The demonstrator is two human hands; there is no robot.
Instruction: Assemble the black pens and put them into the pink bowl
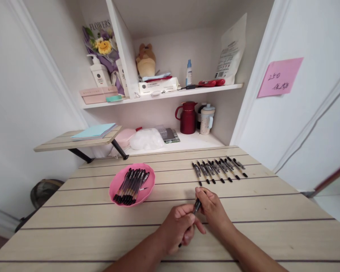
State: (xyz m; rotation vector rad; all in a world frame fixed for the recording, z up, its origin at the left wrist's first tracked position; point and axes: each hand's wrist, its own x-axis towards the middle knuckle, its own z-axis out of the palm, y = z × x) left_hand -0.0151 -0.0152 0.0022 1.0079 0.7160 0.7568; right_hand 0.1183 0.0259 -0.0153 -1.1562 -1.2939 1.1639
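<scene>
A dark pen (197, 206) is held between both hands over the near middle of the table. My left hand (181, 223) is closed round its lower part, and the pen's dark end pokes out below the fist. The fingers of my right hand (211, 206) pinch the upper part, and its tip is hidden there. Beyond my right hand lies a row of several pen parts (219, 170), dark barrels with black caps. To the left, a pink bowl (150, 190) holds a bundle of several assembled-looking black pens (132, 185).
The slatted wooden table (102, 234) reaches back to a white shelf unit (170, 96). A small raised stand (56, 142) with blue paper (95, 131) is at back left. A red jug (188, 119) and a speckled cup (206, 121) stand behind the table.
</scene>
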